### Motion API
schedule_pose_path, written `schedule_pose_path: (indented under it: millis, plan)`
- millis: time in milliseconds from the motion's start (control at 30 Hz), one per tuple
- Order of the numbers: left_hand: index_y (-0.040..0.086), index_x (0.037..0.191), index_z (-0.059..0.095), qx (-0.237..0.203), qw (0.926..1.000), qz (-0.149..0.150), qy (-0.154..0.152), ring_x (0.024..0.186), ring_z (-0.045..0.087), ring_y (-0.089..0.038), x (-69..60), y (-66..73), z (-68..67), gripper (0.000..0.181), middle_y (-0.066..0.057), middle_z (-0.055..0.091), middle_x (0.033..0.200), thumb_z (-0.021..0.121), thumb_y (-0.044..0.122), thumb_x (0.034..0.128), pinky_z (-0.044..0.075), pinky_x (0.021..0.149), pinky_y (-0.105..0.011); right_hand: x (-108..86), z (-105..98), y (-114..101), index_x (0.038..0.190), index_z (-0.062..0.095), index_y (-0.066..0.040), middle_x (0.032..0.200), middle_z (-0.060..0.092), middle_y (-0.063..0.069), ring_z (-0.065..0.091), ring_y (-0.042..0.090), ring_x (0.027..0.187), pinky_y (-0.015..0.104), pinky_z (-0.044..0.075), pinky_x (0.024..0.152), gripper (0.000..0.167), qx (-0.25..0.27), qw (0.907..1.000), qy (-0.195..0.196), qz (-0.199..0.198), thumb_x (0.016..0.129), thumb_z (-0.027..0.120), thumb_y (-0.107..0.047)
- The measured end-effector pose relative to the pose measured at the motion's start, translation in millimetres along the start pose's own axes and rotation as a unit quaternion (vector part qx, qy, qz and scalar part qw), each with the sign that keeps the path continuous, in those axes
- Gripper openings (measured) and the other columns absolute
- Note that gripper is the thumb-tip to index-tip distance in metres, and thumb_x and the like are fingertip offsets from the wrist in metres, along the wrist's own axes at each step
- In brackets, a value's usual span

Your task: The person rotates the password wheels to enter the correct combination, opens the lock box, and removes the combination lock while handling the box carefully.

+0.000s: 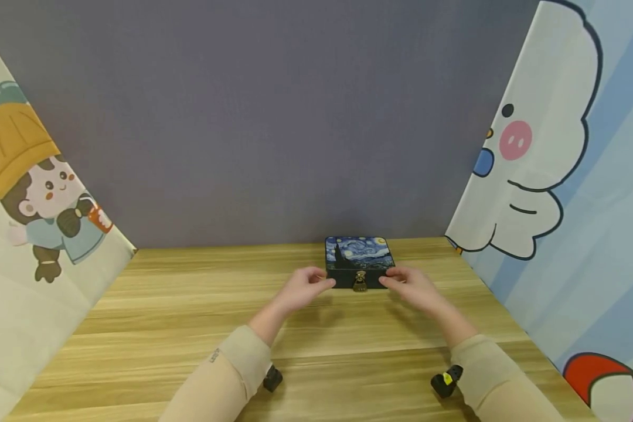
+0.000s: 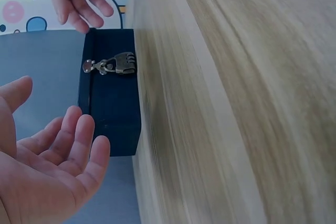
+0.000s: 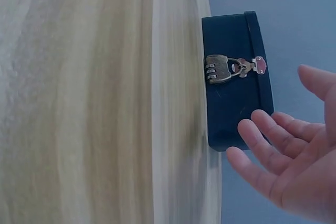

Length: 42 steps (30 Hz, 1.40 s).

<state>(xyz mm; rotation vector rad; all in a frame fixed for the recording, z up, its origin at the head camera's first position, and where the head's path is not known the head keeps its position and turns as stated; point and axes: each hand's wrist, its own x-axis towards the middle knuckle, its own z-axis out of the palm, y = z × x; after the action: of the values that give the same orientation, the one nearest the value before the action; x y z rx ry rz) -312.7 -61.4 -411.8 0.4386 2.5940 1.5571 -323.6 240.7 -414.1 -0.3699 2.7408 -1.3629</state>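
Note:
A dark box (image 1: 343, 278) with a Starry Night style painting on its lid stands closed near the table's back edge. A brass combination padlock (image 3: 217, 69) hangs from the clasp (image 2: 95, 66) on its front. My left hand (image 1: 304, 288) is at the box's left front corner, fingers loosely extended and thumb apart. At the opposite corner is my right hand (image 1: 414, 287), its fingers (image 3: 262, 145) also spread and slightly bent. Neither hand grips anything. Whether any fingertips touch the box's sides cannot be told.
The box rests on a wood-grain table (image 1: 190, 328). Right behind it rises a grey panel (image 1: 274, 129). Cartoon-printed curtains flank the table on the left (image 1: 26, 281) and right (image 1: 575, 281). Small black devices (image 1: 443, 384) sit at both sleeve cuffs.

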Motion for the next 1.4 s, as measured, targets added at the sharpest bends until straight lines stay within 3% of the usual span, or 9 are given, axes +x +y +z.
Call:
schedule_pose_path:
  millis: [200, 467, 700, 900, 1067, 1400]
  plan:
    - [-0.002, 0.131, 0.064, 0.019, 0.9998, -0.004, -0.010, 0.107, 0.064, -0.028, 3.0, 3.3, 4.0, 0.052, -0.015, 0.067, 0.120, 0.069, 0.038, 0.0980, 0.054, 0.089, -0.045, 0.7, 3.8, -3.5, 0.138, 0.054, 0.009, 0.124, 0.064, 0.024, 0.065, 0.036, 0.106, 0.047, 0.055, 0.087, 0.062, -0.035, 0.9993, -0.004, -0.010, 0.100, 0.067, -0.038]
    - [0.000, 0.130, 0.065, 0.039, 0.9991, -0.010, -0.016, 0.107, 0.064, -0.028, 7.5, 3.1, 13.2, 0.048, -0.013, 0.067, 0.120, 0.067, 0.037, 0.0996, 0.054, 0.087, -0.045, 2.8, 12.7, -3.7, 0.144, 0.047, 0.011, 0.114, 0.068, 0.021, 0.069, 0.033, 0.087, 0.047, 0.058, 0.070, 0.063, -0.002, 0.9988, -0.046, 0.017, 0.100, 0.068, -0.028]
    - [0.000, 0.128, 0.066, 0.042, 0.9988, -0.019, -0.018, 0.106, 0.064, -0.027, 12.0, 2.9, 20.3, 0.048, -0.012, 0.067, 0.119, 0.068, 0.039, 0.0990, 0.055, 0.086, -0.043, 8.1, 21.2, -0.8, 0.140, 0.051, 0.011, 0.097, 0.069, 0.015, 0.066, 0.030, 0.073, 0.044, 0.056, 0.058, 0.055, 0.005, 0.9975, -0.059, 0.038, 0.100, 0.068, -0.022]
    - [0.004, 0.123, 0.070, 0.058, 0.9962, -0.033, -0.056, 0.093, 0.067, -0.021, 17.1, 0.2, 27.2, 0.045, -0.007, 0.069, 0.109, 0.069, 0.042, 0.0975, 0.056, 0.081, -0.040, 11.4, 26.3, 1.4, 0.139, 0.053, 0.011, 0.079, 0.065, 0.014, 0.060, 0.025, 0.060, 0.038, 0.051, 0.053, 0.052, -0.008, 0.9960, -0.081, 0.038, 0.100, 0.067, -0.022]
    - [0.003, 0.123, 0.069, 0.052, 0.9945, -0.050, -0.076, 0.089, 0.069, -0.027, 18.6, -0.1, 28.8, 0.047, -0.008, 0.070, 0.106, 0.069, 0.042, 0.0972, 0.056, 0.076, -0.041, 14.3, 30.5, 0.8, 0.138, 0.055, 0.011, 0.071, 0.063, 0.012, 0.056, 0.021, 0.055, 0.032, 0.046, 0.048, 0.052, -0.021, 0.9955, -0.085, 0.036, 0.099, 0.067, -0.022]
    - [0.003, 0.123, 0.069, 0.066, 0.9935, -0.051, -0.078, 0.083, 0.069, -0.026, 25.8, -3.5, 30.8, 0.044, -0.005, 0.069, 0.094, 0.068, 0.039, 0.0988, 0.055, 0.072, -0.038, 20.9, 37.2, 3.2, 0.136, 0.054, 0.012, 0.075, 0.066, 0.009, 0.052, 0.015, 0.049, 0.027, 0.042, 0.045, 0.052, -0.021, 0.9951, -0.087, 0.040, 0.098, 0.068, -0.020]
